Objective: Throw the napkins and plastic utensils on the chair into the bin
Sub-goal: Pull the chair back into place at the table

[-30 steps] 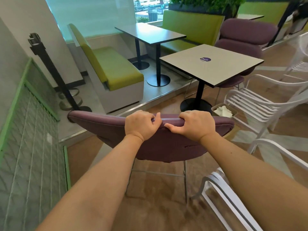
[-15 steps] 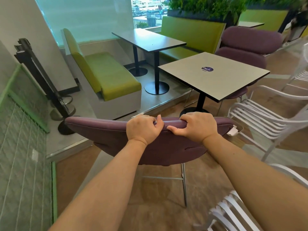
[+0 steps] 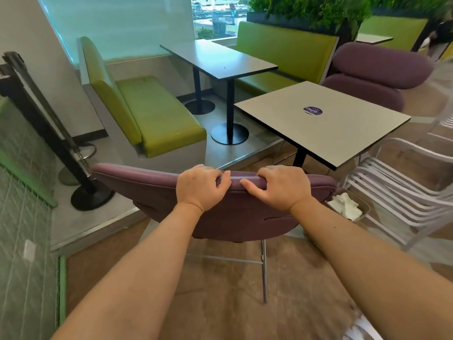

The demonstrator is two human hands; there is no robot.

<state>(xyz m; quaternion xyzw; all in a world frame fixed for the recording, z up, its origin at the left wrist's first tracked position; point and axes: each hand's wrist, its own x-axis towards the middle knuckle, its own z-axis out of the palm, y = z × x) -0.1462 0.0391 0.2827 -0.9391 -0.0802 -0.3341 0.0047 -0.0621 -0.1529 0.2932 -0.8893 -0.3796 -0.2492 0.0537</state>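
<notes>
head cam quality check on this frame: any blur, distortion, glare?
Head view: both hands, left hand and right hand, and the purple chair back they grip are sharp; motion blur smears the right edge, the white slatted chair and the plants. Wide-angle bending stretches the forearms and the black post. Window daylight is bright, with soft sheen on the dark table; no harsh shadows.

Both arms reach forward, left hand (image 3: 200,186) and right hand (image 3: 284,187) curled, gripping.
</notes>
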